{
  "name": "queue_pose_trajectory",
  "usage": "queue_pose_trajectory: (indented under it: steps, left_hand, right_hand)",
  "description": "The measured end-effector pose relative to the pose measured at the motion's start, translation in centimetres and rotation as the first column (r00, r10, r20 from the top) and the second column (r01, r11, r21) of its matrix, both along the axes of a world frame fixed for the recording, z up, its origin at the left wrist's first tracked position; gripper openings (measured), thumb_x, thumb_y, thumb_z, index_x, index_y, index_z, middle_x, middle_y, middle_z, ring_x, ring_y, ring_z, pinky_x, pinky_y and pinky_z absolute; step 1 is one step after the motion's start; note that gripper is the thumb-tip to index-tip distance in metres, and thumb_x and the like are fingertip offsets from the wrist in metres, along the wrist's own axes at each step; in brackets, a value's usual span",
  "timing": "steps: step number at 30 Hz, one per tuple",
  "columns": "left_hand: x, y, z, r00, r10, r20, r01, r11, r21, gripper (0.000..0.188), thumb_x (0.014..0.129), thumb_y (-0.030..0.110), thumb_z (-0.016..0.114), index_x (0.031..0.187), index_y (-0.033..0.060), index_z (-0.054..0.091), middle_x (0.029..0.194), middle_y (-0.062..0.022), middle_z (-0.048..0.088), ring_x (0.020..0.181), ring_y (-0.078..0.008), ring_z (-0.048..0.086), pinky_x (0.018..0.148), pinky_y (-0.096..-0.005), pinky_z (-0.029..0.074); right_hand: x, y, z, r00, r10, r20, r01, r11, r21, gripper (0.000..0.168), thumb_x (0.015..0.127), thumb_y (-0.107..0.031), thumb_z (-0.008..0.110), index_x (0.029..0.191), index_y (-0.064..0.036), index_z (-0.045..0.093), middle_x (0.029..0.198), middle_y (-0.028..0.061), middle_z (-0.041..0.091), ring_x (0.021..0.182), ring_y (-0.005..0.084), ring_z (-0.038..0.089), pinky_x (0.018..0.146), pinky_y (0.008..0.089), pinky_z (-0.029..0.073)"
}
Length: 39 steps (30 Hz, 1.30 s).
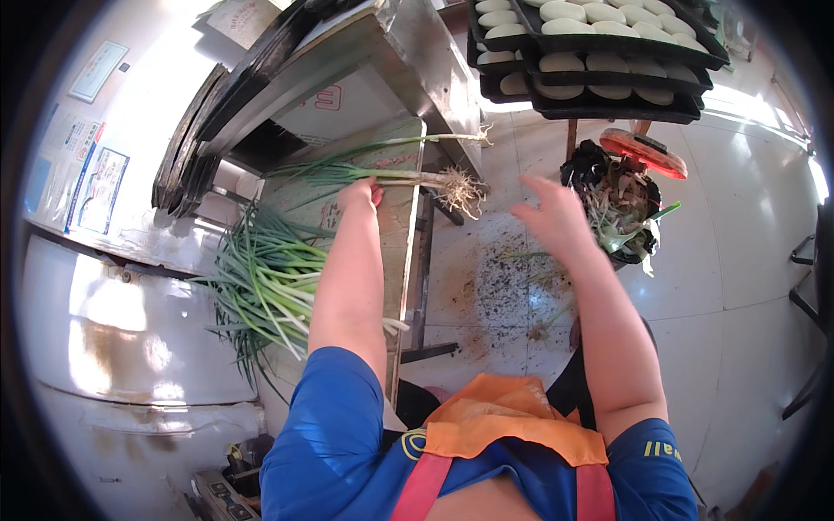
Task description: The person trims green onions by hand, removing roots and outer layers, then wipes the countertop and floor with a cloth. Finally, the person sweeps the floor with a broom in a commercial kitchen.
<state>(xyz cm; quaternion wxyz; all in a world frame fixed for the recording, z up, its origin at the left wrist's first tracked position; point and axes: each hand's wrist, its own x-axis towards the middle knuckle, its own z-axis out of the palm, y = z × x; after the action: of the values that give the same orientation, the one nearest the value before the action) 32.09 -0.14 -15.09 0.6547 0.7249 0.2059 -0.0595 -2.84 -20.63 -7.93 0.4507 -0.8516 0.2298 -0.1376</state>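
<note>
My left hand (358,194) is at the table's edge, closed around green onions (407,176) whose hairy, soil-stained roots stick out past the edge; its far fingers are hidden. Just beyond them lies another rooted green onion (430,138). A large pile of green onions with clean white stems (273,280) spreads beside and partly behind my left forearm, leaves hanging over the table's left side. My right hand (554,215), slightly blurred, hovers empty with fingers apart above the floor, left of a waste bin (653,195) full of peelings and roots.
Stacked black trays of pale dough rounds (586,26) stand beyond the bin. A red-and-black object (644,153) rests at the bin's far rim. Soil and onion scraps (508,280) litter the tiled floor. A metal-framed stand (417,58) borders the worn table (384,228); a white appliance (137,312) is left.
</note>
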Motion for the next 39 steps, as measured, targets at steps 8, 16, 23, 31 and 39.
queue_pose_trajectory:
  steps: [8,16,23,31,39]
  left_hand:
    - [-6.5,0.0,2.8,0.98,-0.194,0.035,0.195,0.924,-0.33,0.009,0.082,0.003,0.063,0.089,0.0007,0.057,0.088,-0.0109,0.065,0.071,-0.0225,0.062,0.069,-0.0337,0.052]
    - [-16.6,5.7,8.7,0.812,-0.145,0.565,0.35,0.896,-0.273,0.01,0.089,0.0,0.06,0.097,-0.0002,0.055,0.096,-0.0136,0.066,0.084,-0.0182,0.064,0.081,-0.0305,0.052]
    - [-22.0,10.8,14.0,0.706,-0.107,0.7,0.339,0.919,-0.202,0.005,0.09,0.001,0.058,0.095,0.0002,0.056,0.094,-0.0134,0.067,0.085,-0.0174,0.064,0.083,-0.0301,0.052]
    - [-27.0,9.8,15.0,0.748,-0.145,0.648,0.406,0.872,-0.274,0.006,0.088,0.002,0.063,0.091,-0.0008,0.058,0.09,-0.0117,0.068,0.081,-0.0162,0.065,0.081,-0.0297,0.053]
    - [-33.1,4.5,12.7,0.82,-0.291,0.493,0.532,0.705,-0.468,0.014,0.089,0.0,0.061,0.101,0.0008,0.056,0.099,-0.0117,0.065,0.087,-0.0175,0.064,0.081,-0.0298,0.054]
  right_hand:
    - [12.0,2.7,-1.5,0.999,0.018,-0.038,-0.027,0.961,-0.274,0.033,0.08,-0.027,0.065,0.1,-0.001,0.068,0.098,0.0151,0.068,0.098,0.0263,0.063,0.085,0.0392,0.049]
    - [19.4,4.6,-3.9,0.883,0.438,-0.169,-0.425,0.899,0.106,0.031,0.074,-0.03,0.073,0.079,0.0,0.072,0.063,0.0116,0.064,0.065,0.0212,0.064,0.064,0.0334,0.051]
    - [20.6,2.9,-7.0,0.895,0.242,-0.374,-0.272,0.962,-0.028,0.038,0.076,-0.036,0.069,0.092,-0.002,0.07,0.095,0.017,0.069,0.077,0.0267,0.066,0.07,0.0357,0.052]
    - [8.1,8.6,3.1,0.882,0.357,0.307,-0.447,0.839,0.308,0.035,0.08,-0.019,0.072,0.108,0.001,0.066,0.099,0.0058,0.069,0.084,0.0104,0.062,0.075,0.0282,0.05]
    - [-3.0,11.9,2.3,0.694,0.109,0.712,-0.145,0.989,-0.01,0.013,0.071,-0.003,0.074,0.083,-0.003,0.07,0.079,0.0068,0.064,0.076,0.0214,0.061,0.067,0.0302,0.049]
